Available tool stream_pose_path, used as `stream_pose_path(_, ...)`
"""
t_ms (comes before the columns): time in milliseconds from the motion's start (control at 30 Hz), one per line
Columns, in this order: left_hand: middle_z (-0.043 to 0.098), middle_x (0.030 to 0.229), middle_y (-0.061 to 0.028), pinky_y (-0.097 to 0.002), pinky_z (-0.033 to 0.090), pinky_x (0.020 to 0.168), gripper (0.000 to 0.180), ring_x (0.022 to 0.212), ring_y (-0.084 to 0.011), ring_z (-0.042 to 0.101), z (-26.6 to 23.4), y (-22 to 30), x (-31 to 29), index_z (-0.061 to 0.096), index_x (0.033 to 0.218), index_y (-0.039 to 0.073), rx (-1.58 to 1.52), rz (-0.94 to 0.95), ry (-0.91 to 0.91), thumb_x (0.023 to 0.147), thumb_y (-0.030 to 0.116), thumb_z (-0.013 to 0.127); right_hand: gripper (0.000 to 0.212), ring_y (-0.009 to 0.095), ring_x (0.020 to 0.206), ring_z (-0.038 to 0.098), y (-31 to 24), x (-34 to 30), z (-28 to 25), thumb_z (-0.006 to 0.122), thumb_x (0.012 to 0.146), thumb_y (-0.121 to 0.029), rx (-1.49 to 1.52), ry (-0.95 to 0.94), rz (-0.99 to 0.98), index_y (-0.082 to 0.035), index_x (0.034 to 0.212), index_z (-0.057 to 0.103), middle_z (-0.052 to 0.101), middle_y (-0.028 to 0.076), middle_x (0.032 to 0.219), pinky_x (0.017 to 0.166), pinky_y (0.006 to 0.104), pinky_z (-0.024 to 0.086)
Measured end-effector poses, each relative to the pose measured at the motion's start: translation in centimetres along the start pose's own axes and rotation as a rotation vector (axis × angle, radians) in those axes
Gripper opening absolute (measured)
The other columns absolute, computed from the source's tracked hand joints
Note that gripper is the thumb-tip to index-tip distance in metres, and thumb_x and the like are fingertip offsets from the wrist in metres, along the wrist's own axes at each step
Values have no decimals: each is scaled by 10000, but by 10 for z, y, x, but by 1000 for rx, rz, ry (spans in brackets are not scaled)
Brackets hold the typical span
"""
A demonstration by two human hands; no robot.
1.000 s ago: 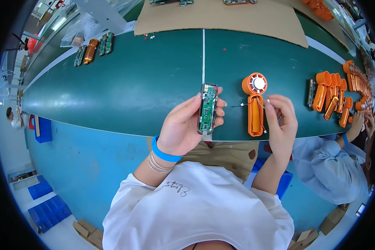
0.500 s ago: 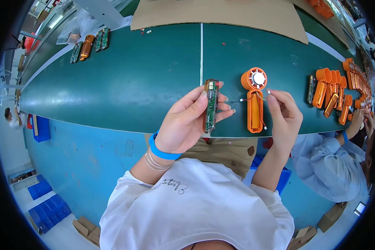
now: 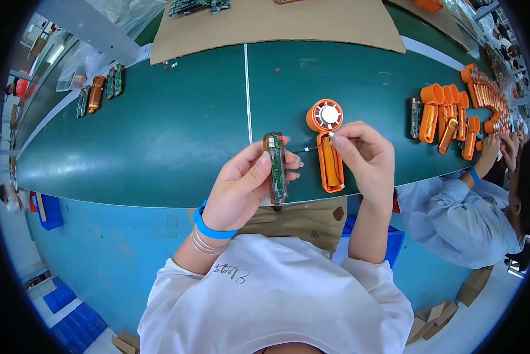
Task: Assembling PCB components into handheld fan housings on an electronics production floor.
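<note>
My left hand (image 3: 235, 187) is closed round a narrow green circuit board in a clear amber casing (image 3: 276, 174), held upright over the near table edge. To its right an orange handheld fan (image 3: 324, 115) lies on the table, its handle open toward me. Inside the handle lies a yellow-orange cylindrical battery (image 3: 334, 168). My right hand (image 3: 368, 154) pinches a small white plug (image 3: 331, 135) on a thin wire at the top of the handle. A second white plug (image 3: 307, 149) sticks out between the handle and the board.
Several orange fans (image 3: 432, 112) and a circuit board (image 3: 415, 118) lie to the right, near a co-worker's hands (image 3: 494, 147). Boards and an amber casing (image 3: 96, 94) lie far left. Cardboard (image 3: 277, 26) covers the back; a metal post (image 3: 91, 32) stands back left.
The view has shifted, moving the table contents left in the picture. My right hand has brought the plug closer over the fan handle. The board in my left hand is nearer the fan and me.
</note>
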State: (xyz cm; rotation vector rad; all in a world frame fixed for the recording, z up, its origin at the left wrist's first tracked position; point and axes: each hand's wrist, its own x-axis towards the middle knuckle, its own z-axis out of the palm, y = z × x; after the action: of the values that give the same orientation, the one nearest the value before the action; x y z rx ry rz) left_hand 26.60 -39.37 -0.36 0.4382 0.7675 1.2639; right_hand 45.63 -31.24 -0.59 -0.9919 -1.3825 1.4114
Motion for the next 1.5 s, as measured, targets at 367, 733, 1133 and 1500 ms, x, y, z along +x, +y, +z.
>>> stream_pose_path(367, 544, 1163, -166, -420, 515, 881, 481, 1018, -256, 585, 0, -10, 2, 352, 1354, -49, 57, -24, -12, 970, 208, 484, 33, 16, 575, 366, 1, 5, -1, 631, 819, 0, -153, -142, -34, 6, 847, 614, 535, -16, 758, 495, 196, 287)
stream_pose_path(733, 546, 1179, -160, -411, 509, 901, 430, 1034, -242, 584, -6, -9, 3, 358, 1359, -6, 15, -7, -28, 980, 167, 463, 95, 83, 783, 570, 6, 11, -22, 603, 890, -63, 219, -62, 98, 21, 931, 616, 619, 28, 844, 698, 219, 452)
stream_pose_path(1133, 541, 1184, -171, -414, 506, 908, 446, 1042, -248, 581, -11, -8, 2, 337, 1371, -11, 8, 26, -37, 979, 162, 460, 152, 221, 735, 480, -25, 8, 3, 698, 729, -61, -920, -278, -463, -44, 875, 658, 478, 55, 754, 680, 333, 374)
stream_pose_path(1500, 544, 1169, -171, -438, 507, 913, 470, 1041, -266, 587, 1, -15, 6, 329, 1382, -22, 126, -33, 1, 965, 136, 478, 86, 224, 768, 485, -2, 10, 4, 672, 744, -37, -605, -221, -340, -46, 824, 644, 475, 58, 784, 714, 337, 383)
